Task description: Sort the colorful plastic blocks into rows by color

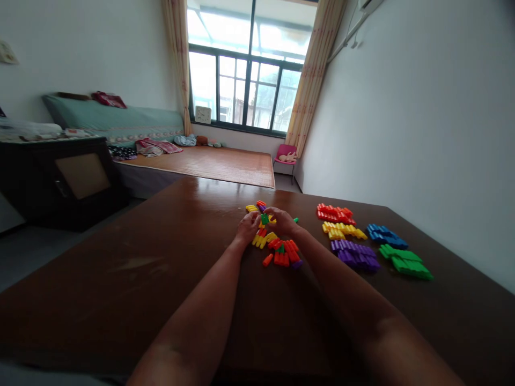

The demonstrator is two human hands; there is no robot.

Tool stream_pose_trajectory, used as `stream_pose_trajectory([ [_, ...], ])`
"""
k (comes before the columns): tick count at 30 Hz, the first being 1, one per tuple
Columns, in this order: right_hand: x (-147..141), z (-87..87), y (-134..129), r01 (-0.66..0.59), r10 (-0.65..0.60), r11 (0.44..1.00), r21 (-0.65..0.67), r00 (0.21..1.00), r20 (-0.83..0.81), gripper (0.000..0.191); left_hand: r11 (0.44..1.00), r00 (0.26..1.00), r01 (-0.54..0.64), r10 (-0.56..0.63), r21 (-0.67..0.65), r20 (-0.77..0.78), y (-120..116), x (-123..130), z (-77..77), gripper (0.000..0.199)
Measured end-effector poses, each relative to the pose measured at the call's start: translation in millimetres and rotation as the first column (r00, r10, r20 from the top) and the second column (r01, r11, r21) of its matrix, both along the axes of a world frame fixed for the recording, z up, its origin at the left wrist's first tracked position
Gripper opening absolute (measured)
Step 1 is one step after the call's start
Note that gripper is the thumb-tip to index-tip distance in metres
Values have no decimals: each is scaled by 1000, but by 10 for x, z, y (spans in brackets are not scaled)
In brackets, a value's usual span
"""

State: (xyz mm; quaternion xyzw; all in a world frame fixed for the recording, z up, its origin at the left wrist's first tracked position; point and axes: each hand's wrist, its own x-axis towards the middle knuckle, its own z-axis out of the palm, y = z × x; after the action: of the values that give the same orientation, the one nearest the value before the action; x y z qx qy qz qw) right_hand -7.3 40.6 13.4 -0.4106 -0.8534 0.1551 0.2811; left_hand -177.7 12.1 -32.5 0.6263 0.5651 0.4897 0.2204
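Over the middle of the brown table, my left hand point(247, 226) pinches the left side of a small group of green plastic pieces point(264, 219). My right hand point(282, 221) curls its fingers round the same pieces from the right, with yellow showing beneath them. Close by lie yellow pieces point(251, 208) and, nearer me, a mixed cluster of red-orange pieces point(281, 258) with some green among them. A purple piece point(296, 265) and a loose orange piece point(267, 260) lie at its edges. My fingers partly hide the pieces between the hands.
Sorted by colour, ribbed rows stand on the right of the table point(161, 289): red point(336, 214), yellow point(344, 231), purple point(354, 255), blue point(386, 236) and green point(406, 261). Beyond are a low bed point(225, 163), a pink chair point(286, 153) and a dark cabinet point(36, 177).
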Motion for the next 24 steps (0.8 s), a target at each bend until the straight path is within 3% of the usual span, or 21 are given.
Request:
stream_pose_trajectory([
  [4,8,36,-187,-62,63,998,7,992,-112,44,994,996,92,-90,65,-26,-17,-4,34,29],
  [9,2,-44,-241,-34,-12,989,-143,952,-307,35,988,974,126,-141,92,176,-28,5,65,27],
  [12,-17,-82,-242,18,-38,997,-69,953,-300,31,989,973,123,-136,81,187,-36,12,80,32],
  [16,67,-1,-289,122,-106,991,57,967,-233,26,991,990,126,-128,36,58,-29,-5,68,33],
  [20,516,158,-414,296,-256,946,128,931,-261,31,993,988,110,-115,-50,-106,2,-41,28,26],
  [24,1460,221,-623,502,-414,845,185,832,-369,39,996,986,57,-66,-62,-153,28,-68,41,28],
])
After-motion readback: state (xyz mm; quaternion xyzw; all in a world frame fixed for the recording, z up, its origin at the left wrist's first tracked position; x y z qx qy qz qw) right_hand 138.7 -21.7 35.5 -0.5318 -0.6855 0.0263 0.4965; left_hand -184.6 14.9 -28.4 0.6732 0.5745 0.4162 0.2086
